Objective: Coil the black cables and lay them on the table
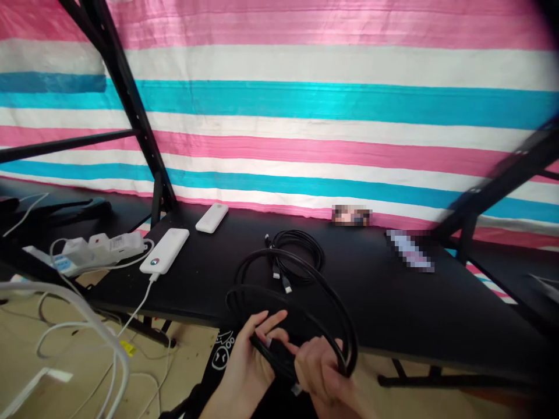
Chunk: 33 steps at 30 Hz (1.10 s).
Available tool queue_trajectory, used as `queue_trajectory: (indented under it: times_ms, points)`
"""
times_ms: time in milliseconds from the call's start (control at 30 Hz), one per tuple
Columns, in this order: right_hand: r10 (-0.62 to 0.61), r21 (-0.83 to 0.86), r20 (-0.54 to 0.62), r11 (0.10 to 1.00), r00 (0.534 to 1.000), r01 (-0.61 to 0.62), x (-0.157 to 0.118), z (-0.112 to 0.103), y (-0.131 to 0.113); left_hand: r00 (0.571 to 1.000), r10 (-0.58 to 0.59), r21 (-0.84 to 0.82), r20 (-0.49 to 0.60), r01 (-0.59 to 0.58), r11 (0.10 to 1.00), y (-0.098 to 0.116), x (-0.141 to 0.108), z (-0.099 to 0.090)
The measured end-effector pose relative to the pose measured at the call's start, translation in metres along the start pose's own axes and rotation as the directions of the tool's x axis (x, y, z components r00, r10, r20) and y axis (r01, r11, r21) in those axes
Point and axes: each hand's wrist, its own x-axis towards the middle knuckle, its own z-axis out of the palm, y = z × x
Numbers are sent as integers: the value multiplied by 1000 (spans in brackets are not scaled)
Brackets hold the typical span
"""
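Both of my hands hold a looped black cable (pixel 328 285) just in front of the table's near edge. My left hand (pixel 257 355) has its fingers curled round one side of the bundle. Closed round the other side is my right hand (pixel 321 364). A connector end shows below the bundle between the hands, its type unclear. Behind the held loops, a second coiled black cable (pixel 312 241) lies on the table, with its USB plug (pixel 286 284) pointing toward me.
On the black table (pixel 384 308) lie two white power banks (pixel 166 250), the nearer one with a white cable plugged in. A white power strip (pixel 87 253) with chargers is at left. Two blurred-out items sit at the back right. Black metal posts (pixel 135 110) flank the table; loose white cables hang at left.
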Motion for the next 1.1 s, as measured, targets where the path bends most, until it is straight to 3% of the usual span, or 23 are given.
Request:
queue_trajectory:
  times_ms: [67,167,300,400,467,567,633,733,867,967,1033,1100]
  points:
    - [23,58,-13,998,1000,-23,3,7,-3,987,145,67,-75,-140,988,7,-3,-1]
    - [92,7,-23,996,995,-92,12,9,-17,899,414,321,-146,-353,879,18,-8,-12]
    - [186,-309,-92,929,978,-206,22,0,-32,786,570,578,-240,-356,734,31,-18,-33]
    - [207,-327,-156,912,966,-249,25,-4,-30,714,651,707,-257,-320,630,35,-25,-40]
    - [197,-304,-211,918,957,-256,25,-5,-25,724,655,768,-214,-291,571,34,-29,-39]
    - [81,-405,-278,894,957,-193,24,-5,-22,780,602,811,-171,-235,535,30,-30,-36]
    - [12,-485,-276,862,961,-150,24,-8,-23,822,551,818,-146,-213,534,26,-26,-34]
    - [-59,-524,-315,843,947,-122,24,-17,-24,846,517,786,-128,-231,573,18,-17,-30]
    - [-108,-512,-450,844,887,-158,29,-42,-14,854,503,731,-131,-259,632,9,-8,-16]
    - [-70,-357,-580,917,812,-176,36,-63,-3,878,479,748,10,-324,579,10,0,-3]
    - [-3,-217,-649,959,760,-182,43,-72,1,870,486,732,90,-388,560,14,10,4]
    - [45,-163,-666,965,744,-204,52,-74,0,841,528,695,119,-451,560,21,24,12]
